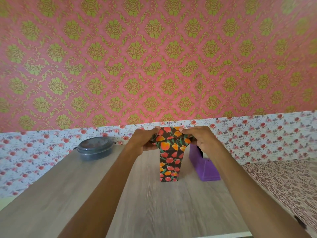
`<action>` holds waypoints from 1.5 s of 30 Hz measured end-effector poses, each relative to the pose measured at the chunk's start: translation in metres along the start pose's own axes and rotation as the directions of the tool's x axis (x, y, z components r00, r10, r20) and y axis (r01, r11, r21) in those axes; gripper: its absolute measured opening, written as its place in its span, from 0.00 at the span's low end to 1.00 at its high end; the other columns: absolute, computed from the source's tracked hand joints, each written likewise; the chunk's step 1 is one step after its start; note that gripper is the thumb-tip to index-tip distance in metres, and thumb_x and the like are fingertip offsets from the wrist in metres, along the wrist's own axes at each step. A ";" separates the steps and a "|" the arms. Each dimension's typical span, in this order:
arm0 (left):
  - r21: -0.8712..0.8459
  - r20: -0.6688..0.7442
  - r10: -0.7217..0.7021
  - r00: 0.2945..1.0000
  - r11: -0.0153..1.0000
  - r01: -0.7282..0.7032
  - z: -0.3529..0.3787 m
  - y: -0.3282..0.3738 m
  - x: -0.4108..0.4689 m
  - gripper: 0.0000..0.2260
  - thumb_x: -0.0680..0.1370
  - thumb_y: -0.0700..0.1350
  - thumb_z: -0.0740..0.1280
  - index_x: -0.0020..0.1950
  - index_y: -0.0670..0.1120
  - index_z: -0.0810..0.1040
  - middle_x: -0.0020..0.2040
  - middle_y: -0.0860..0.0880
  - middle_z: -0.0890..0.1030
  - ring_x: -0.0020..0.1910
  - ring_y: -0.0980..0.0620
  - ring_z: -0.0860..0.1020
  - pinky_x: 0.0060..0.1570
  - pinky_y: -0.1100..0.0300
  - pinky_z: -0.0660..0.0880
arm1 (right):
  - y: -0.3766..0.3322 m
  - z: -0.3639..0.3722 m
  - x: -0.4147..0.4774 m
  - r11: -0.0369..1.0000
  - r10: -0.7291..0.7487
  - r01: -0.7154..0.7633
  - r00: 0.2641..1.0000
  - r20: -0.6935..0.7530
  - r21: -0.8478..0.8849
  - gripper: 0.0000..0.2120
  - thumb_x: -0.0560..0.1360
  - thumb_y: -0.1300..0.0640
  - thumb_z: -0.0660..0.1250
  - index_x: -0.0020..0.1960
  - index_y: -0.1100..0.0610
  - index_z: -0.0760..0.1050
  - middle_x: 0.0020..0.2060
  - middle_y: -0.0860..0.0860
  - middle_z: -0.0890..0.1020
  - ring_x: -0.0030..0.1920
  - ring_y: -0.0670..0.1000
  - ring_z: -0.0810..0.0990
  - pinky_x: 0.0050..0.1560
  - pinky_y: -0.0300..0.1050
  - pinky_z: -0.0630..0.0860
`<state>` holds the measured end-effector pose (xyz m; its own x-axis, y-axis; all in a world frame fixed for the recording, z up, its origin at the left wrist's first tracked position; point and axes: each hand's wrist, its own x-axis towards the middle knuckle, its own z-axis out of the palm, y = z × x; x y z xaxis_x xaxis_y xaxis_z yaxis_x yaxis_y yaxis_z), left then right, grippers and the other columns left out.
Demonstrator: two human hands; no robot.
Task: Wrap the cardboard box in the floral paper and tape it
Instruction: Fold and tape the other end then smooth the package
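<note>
The box, covered in dark floral paper (169, 162) with red and orange tulips, stands upright on end on the wooden table (68, 194). No bare cardboard shows. My left hand (145, 141) grips the paper at the top left of the box. At the top right, my right hand (200, 138) grips the paper, thumb pressed on the upper edge. Both hands pinch the paper flaps at the top end. A purple tape dispenser (205, 167) sits just right of the box, partly behind my right wrist.
A round grey lidded container (94, 148) sits at the table's back left. The table meets a wall with floral paper behind it. A patterned cloth surface (283, 182) lies to the right of the table.
</note>
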<state>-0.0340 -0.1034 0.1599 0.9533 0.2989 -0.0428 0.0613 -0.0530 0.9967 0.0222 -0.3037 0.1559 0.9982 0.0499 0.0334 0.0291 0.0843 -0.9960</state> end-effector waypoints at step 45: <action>0.476 -0.002 0.466 0.885 0.779 -0.408 0.006 -0.131 -0.026 0.12 0.67 0.45 0.81 0.43 0.44 0.80 0.34 0.50 0.83 0.30 0.62 0.79 0.30 0.72 0.73 | 0.146 -0.021 -0.027 0.561 -0.601 0.623 0.759 0.250 -0.545 0.07 0.72 0.60 0.77 0.42 0.62 0.80 0.34 0.50 0.82 0.33 0.39 0.77 0.36 0.30 0.74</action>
<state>-0.0651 -0.1100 0.0298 0.8716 0.2419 0.4263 -0.2008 -0.6173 0.7607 0.0007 -0.3133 0.0077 0.7275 0.2358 0.6443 0.6668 -0.4644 -0.5828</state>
